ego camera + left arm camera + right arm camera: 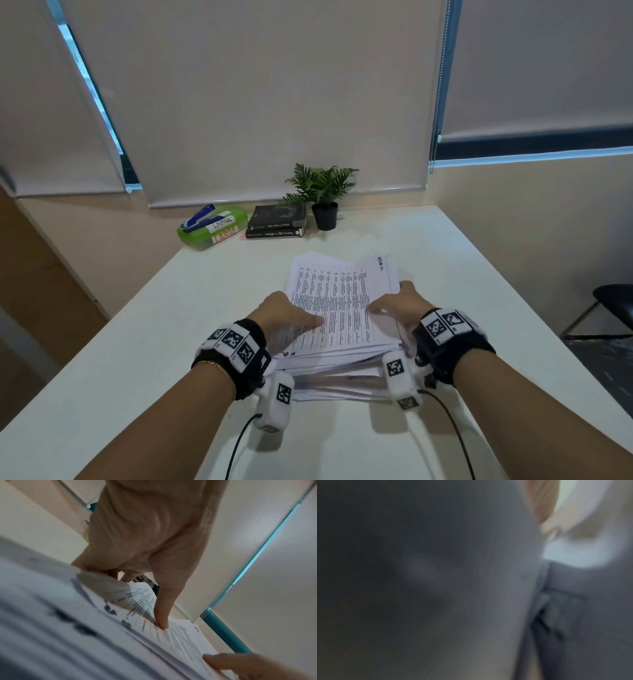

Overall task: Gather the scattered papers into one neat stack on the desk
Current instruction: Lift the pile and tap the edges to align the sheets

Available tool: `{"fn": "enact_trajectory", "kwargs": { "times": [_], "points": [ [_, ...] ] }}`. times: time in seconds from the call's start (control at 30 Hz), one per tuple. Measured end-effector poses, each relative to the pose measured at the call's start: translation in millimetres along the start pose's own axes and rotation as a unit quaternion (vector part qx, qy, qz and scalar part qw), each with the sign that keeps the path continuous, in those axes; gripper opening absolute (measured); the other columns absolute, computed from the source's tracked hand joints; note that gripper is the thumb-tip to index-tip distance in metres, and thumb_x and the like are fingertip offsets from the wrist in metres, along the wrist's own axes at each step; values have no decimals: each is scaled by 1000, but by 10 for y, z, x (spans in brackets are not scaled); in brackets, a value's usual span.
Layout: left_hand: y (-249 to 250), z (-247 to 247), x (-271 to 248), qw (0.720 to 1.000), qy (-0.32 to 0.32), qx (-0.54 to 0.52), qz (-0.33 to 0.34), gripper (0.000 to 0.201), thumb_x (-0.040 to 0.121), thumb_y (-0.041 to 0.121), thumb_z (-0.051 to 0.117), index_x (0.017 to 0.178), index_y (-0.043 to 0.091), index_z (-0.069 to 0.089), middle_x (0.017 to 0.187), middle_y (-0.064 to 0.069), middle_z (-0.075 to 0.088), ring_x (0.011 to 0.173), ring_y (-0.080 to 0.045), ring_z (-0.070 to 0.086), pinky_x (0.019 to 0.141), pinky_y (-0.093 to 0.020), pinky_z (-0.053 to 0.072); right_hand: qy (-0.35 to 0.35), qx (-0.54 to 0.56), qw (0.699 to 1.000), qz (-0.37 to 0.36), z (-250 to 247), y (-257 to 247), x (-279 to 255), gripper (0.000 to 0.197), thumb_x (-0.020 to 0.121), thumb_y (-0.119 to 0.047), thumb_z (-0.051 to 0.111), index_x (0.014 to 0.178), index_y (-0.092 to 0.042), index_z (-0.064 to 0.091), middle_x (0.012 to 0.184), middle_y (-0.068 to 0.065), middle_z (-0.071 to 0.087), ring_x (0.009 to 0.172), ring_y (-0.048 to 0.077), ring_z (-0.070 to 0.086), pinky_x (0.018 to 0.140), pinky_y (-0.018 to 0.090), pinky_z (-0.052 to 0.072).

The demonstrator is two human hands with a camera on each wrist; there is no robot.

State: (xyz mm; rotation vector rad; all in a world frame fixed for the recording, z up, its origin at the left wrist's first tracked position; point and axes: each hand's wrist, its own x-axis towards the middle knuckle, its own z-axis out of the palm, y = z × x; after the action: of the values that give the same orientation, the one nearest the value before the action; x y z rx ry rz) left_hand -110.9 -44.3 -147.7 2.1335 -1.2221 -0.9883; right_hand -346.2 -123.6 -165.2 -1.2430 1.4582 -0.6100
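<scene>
Two hands on one stack of papers [337, 318], mid-desk [137, 359]. Left hand [286, 317] grasps the left edge, right hand [399, 306] the right edge, thumbs on top. Left wrist view alone shows fingers [109, 573] curled beneath the sheets; right wrist view: dark blur only.

1. Head cam looks down and forward over the desk [445, 274], wide.
2. Left wrist cam sits super close, low, looking along the papers [180, 639]; both show that same stack.
3. Right wrist cam's jammed against something, just dark blur.
</scene>
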Motion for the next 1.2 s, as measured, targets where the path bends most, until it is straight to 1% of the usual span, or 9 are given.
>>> {"fn": "enact_trajectory", "kwargs": {
  "times": [0.07, 0.17, 0.4, 0.57, 0.67, 0.83, 0.93, 1.07, 1.2],
  "points": [
    [-13, -29, -66, 997, -15, -68, -17, 49, 86, 22, 90, 108, -9, 58, 95, -17, 75, 80, -13, 72, 62, -18, 54, 2, 33, 999, -17, 58, 80, 10, 104, 76, -7, 82, 158, -13, 19, 145, 18, 49, 128, 37, 54, 106, 48, 49],
    [-93, -87, -68, 990, -33, -132, -21, 118, 74, 32, 98, 157, -4, 22, 152, -28, 51, 126, -35, 64, 99, -38, 60, 10, 78, 996, -50, 127, 165, -20, 94, 73, -2, 83, 150, -14, 31, 131, 15, 60, 118, 35, 62, 108, 50, 50],
    [-318, -375, -54, 975, -46, -214, 46, 115, 64, 55, 97, 147, 20, 26, 138, -11, 64, 130, -33, 62, 116, -54, 45, -32, 185, 969, -160, -64, 54, -343, 71, 85, 6, 78, 140, -23, 45, 121, 12, 74, 110, 33, 73, 101, 50, 55],
    [-162, -405, -197, 921, -125, -341, 139, 68, 91, 18, 81, 150, 11, 48, 134, -13, 74, 122, -32, 73, 110, -56, 53, -39, 215, 952, -215, -58, -112, -407, 63, 81, -4, 81, 134, -23, 54, 121, 8, 75, 112, 33, 72, 104, 57, 53],
    [-60, -332, -238, 920, -36, -338, 196, 46, 90, 9, 82, 133, 11, 67, 125, -11, 78, 112, -28, 78, 104, -55, 57, -13, 159, 950, -267, 17, -149, -437, 66, 81, -19, 88, 137, -28, 55, 125, -4, 73, 116, 22, 71, 104, 51, 54],
    [164, -314, -302, 901, 103, -290, 304, 37, 89, 12, 85, 115, 33, 70, 108, 11, 82, 101, -7, 79, 84, -27, 64, 80, 132, 918, -366, 57, -316, -533, 57, 90, -16, 79, 140, -26, 52, 124, -9, 70, 112, 7, 69, 97, 36, 59],
    [351, -343, -390, 871, 157, -316, 341, 35, 89, 9, 84, 115, 29, 71, 103, 14, 81, 97, -4, 78, 80, -21, 65, 132, 130, 886, -426, 62, -517, -603, 51, 92, -19, 77, 137, -24, 54, 116, -16, 69, 104, -6, 67, 86, 16, 58],
    [397, -325, -463, 843, 190, -353, 359, 45, 87, 13, 87, 129, 17, 71, 114, 14, 81, 103, -4, 77, 82, -21, 63, 152, 141, 864, -460, 57, -616, -652, 51, 89, -26, 81, 131, -27, 52, 110, -17, 69, 101, 0, 70, 82, 24, 61],
    [231, -270, -424, 840, 164, -384, 346, 66, 81, 13, 91, 139, 14, 58, 122, 2, 78, 108, -11, 78, 83, -29, 66, 110, 139, 888, -424, 75, -386, -585, 70, 76, -29, 93, 132, -32, 50, 116, -15, 71, 105, 3, 72, 84, 29, 62]
  ]
}}
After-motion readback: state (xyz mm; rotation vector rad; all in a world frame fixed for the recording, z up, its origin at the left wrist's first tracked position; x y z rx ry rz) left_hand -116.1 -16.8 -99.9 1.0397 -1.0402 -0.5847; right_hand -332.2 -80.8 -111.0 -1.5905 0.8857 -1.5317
